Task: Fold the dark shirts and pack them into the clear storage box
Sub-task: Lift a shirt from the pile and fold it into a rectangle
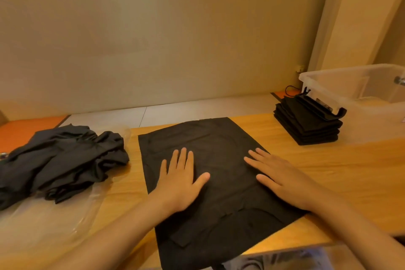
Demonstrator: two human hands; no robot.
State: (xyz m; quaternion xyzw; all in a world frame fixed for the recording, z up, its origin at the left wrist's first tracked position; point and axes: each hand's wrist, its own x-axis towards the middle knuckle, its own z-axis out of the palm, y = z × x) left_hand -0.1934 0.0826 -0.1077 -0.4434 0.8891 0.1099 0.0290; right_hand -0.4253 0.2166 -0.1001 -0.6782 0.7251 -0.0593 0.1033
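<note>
A wooden table [328, 173] holds a dark shirt [217, 138] spread flat at its centre, hanging slightly over the near edge. A clear storage box [341, 85] stands at the far right with a stack of folded shirts [306, 125] just beside it, and a heap of unfolded shirts [59, 160] lies at the left on clear plastic sheeting [43, 226]. The left hand [182, 182] and right hand [282, 177] both press flat on the shirt, fingers straight and slightly spread, cloth lying directly beneath them.
</note>
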